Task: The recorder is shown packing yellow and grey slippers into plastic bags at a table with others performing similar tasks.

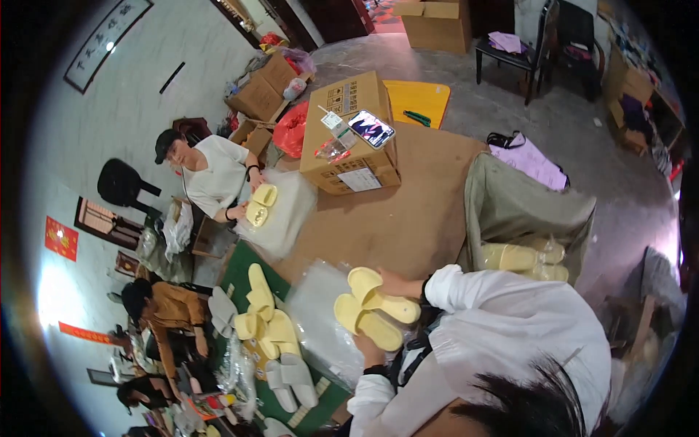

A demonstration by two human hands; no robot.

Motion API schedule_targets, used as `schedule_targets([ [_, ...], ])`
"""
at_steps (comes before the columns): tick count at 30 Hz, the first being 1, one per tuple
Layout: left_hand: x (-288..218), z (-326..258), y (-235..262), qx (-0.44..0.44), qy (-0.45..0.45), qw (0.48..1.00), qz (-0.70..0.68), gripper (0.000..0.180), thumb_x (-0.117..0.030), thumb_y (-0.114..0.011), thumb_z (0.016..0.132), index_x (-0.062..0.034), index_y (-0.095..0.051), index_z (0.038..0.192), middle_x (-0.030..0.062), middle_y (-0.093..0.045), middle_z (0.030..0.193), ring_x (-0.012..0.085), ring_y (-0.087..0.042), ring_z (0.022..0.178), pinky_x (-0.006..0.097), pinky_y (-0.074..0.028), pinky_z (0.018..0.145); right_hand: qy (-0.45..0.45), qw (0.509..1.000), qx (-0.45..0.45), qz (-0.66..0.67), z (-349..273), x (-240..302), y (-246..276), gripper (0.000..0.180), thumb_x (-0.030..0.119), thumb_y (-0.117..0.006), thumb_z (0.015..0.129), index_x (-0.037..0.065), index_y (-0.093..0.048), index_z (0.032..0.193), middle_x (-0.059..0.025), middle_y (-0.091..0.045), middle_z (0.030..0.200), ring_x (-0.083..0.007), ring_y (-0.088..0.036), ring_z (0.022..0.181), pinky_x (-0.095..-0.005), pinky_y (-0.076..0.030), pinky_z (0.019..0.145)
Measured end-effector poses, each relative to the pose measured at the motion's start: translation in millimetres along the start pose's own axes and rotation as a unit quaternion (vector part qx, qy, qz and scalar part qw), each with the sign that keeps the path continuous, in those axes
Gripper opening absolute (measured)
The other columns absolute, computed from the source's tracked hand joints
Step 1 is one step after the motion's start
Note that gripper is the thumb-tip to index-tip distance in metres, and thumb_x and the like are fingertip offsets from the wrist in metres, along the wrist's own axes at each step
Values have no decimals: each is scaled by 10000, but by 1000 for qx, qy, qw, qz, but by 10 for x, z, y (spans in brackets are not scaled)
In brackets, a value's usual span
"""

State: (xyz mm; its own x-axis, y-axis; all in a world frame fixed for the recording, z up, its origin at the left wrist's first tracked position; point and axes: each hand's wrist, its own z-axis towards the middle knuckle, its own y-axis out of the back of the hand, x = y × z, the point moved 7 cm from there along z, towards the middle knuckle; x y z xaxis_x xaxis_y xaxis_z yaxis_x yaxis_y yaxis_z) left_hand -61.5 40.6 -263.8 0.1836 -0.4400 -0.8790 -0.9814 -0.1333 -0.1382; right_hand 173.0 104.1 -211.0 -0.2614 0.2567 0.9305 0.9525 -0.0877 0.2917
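Head view, nearest: dark hair and white sleeves [510, 328] are seen at the lower edge.
Left hand [368, 348]: closed under the nearer yellow slipper [368, 322].
Right hand [397, 282]: gripped on the farther yellow slipper [382, 295].
Pair's long axes: run side by side, slanting from upper left to lower right, between both hands.
Underneath: clear plastic bags [320, 320] on the brown table [408, 211].
Left of pair: loose slippers on a green mat [244, 262].
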Motion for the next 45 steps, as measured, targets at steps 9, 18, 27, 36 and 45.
schedule_targets([
  [9,134,35,235,99,15,982,160,495,-20,-522,755,-1,-382,1230,133,-520,1117,259,-530,991,314,-424,831,-48,965,-179,-184,-342,315,170,608,199,-677,626,72,-427,1166,-170,-534,1030,-321,-496,1009,-439,-376,821],
  [18,164,-22,386,232,-151,682,677,275,-207,-485,765,-110,-655,958,247,-540,1087,398,-473,1058,466,-394,904,-26,959,108,-263,-489,25,-633,219,288,-571,709,232,-675,894,-277,-200,1404,-423,-104,1326,-569,-97,1038],
  [27,381,-225,396,271,-177,634,702,434,-238,-611,715,-313,-577,1141,373,-255,1313,519,-299,1192,459,-346,979,98,926,105,-350,-510,46,-767,314,324,-600,669,303,-664,975,-270,-239,1383,-424,-119,1316,-608,-24,1021],
  [36,310,-388,330,265,-167,613,726,449,-251,-603,746,-356,-536,1177,333,-238,1336,529,-268,1201,533,-372,918,89,913,156,-367,-538,245,-758,463,240,-578,662,228,-598,1124,-322,-196,1378,-443,-66,1323,-613,9,1024],
  [45,434,-547,295,272,-170,575,753,461,-341,-411,871,-386,-337,1324,351,-187,1348,582,-242,1177,557,-376,889,101,907,191,-361,-358,44,-758,514,260,-577,658,164,-551,1162,-296,-298,1308,-426,-189,1288,-613,-148,1005],
])
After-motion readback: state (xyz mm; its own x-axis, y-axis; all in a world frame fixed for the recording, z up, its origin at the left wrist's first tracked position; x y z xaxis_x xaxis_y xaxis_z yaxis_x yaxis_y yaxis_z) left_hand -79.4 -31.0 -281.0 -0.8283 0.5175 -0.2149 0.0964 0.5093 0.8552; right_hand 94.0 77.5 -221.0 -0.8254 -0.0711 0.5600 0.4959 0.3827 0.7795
